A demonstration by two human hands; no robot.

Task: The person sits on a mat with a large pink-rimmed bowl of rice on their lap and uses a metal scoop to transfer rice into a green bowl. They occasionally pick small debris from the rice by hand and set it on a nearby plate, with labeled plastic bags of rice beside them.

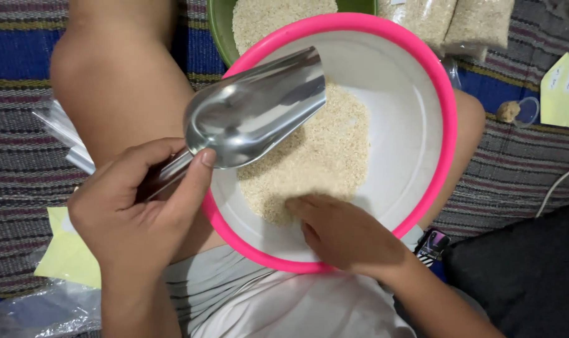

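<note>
The left hand (137, 209) is closing its grip around the handle of a shiny metal scoop (256, 109), fingers wrapped over the top and the thumb pressing against the base of the scoop's bowl. The scoop is running along a diagonal, its long axis rising from the hand at lower left toward its open mouth at upper right, and the hollow of it is looking empty. That mouth is hanging over the near-left part of a white basin with a pink rim (416, 62), just above the heap of pale grain (325, 156) lying inside; whether the lip is touching the grain cannot be told.

The right hand (344, 231) is reaching into the basin from the near side, palm down and fingers loosely together, holding nothing, with the fingertips resting on the lower edge of the grain. So the grain is lying up and to the right of the left hand's grip, straight along the scoop's line, while the right hand is the nearer one, already touching it.

The basin is sitting on the person's lap, between the bare knees. Beyond it a green bowl (218, 25) of the same grain is showing, with filled clear bags (450, 19) beside it on a striped mat (21, 163), and yellow paper notes (563, 87) are lying off to the right.
</note>
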